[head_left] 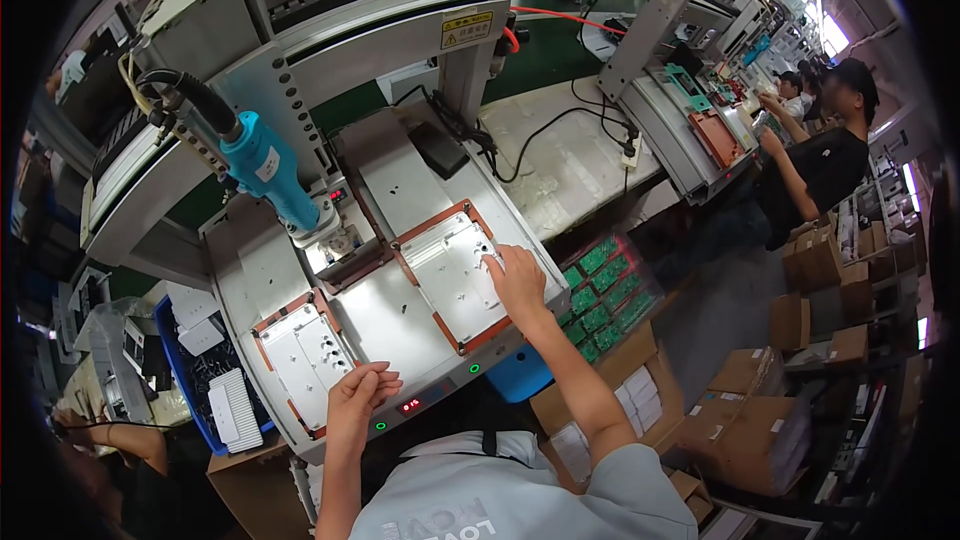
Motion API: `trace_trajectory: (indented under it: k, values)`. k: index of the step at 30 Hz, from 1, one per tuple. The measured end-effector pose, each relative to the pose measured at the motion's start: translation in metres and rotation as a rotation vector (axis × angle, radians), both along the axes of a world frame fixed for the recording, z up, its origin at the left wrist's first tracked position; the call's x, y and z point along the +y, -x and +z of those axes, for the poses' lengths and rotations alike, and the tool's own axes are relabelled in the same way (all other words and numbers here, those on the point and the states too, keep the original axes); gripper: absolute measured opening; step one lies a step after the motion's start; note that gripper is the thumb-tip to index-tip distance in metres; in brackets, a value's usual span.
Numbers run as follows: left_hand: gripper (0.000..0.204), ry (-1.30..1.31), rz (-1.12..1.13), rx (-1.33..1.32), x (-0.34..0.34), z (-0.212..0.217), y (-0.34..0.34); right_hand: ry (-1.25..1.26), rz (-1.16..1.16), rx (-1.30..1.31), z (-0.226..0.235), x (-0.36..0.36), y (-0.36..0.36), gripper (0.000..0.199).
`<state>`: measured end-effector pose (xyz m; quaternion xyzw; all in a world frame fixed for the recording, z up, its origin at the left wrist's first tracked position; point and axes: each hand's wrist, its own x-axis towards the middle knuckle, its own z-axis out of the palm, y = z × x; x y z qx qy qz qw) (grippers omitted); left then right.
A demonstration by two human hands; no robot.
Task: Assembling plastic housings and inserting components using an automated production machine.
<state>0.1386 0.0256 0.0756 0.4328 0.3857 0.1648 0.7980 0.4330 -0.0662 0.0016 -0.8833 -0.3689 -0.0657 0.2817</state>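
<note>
My right hand (520,287) reaches over the right white plastic panel (452,275), which lies in a fixture with reddish-brown edge strips. Its thumb and index finger come together at small dark holes near the panel's right side; anything between the fingertips is hidden or too small to name. My left hand (362,392) hovers by the machine's front edge, beside the left white panel (303,355). Its fingers are loosely bent and apart, with nothing visible in them. Behind both panels, a blue electric screwdriver (270,170) hangs tilted from the machine's gantry.
A blue bin (215,450) with white ribbed parts stands left of the machine. Green circuit boards (600,290) lie in trays at the right, above an open carton (655,380). A dark phone-like slab (438,148) rests on the machine bed. Another person (830,155) works farther right.
</note>
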Motion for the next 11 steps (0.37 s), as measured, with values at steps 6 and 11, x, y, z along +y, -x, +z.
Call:
trace_trajectory:
  k: [6, 11]
  values:
    - [0.027, -0.006, -0.023, -0.019, -0.006, -0.003, 0.004, -0.079, 0.074, -0.036, 0.001, 0.0, -0.004, 0.023]
    - [0.028, -0.035, 0.011, -0.016, -0.01, -0.013, 0.017, -0.153, 0.078, -0.015, -0.017, 0.002, -0.006, 0.026]
